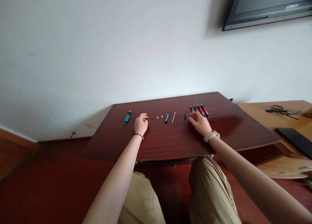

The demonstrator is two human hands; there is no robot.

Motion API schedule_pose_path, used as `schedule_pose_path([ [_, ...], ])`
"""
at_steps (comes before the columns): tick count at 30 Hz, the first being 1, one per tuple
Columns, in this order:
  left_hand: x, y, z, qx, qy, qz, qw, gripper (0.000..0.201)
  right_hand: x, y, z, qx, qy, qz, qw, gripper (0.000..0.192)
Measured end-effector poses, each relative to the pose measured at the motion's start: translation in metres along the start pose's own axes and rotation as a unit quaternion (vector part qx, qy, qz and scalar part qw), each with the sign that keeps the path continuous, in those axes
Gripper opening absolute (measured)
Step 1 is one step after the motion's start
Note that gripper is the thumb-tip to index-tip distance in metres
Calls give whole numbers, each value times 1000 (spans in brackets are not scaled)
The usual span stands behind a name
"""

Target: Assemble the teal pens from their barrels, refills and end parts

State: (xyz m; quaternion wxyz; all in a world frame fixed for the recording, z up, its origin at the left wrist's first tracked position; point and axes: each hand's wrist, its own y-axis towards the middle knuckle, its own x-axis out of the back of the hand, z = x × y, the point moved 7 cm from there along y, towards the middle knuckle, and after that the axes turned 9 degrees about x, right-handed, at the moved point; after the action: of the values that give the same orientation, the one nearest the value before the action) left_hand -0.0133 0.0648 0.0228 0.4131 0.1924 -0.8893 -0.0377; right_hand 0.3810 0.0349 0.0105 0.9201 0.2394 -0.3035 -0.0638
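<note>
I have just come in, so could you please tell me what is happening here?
A person's left hand and right hand are at a dark red table, with a teal barrel, a white rod and a black piece lying between them. Two teal pens lie left of the left hand; more pens lie beyond the right hand. Whether the fingers hold anything, I cannot tell.

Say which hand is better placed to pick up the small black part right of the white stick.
Probably the right hand: it is just beside the small black part, while the left hand is farther off, beyond the white stick and teal tube.
</note>
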Motion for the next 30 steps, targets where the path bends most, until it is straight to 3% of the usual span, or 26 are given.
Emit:
schedule_pose_path([
  [8,-4,1,0,-20,23,-8,1000,46,-8,0,-5,6,-54,36,998,52],
  [15,-4,0,0,-28,17,-2,999,42,-19,23,-11,49,-99,101,989,78],
  [20,-3,-2,-1,-21,18,9,1000,41,-26,35,-14,73,-101,116,985,77],
  [30,-2,-5,-4,-37,26,14,999,40,-23,27,-12,27,-39,94,994,72],
])
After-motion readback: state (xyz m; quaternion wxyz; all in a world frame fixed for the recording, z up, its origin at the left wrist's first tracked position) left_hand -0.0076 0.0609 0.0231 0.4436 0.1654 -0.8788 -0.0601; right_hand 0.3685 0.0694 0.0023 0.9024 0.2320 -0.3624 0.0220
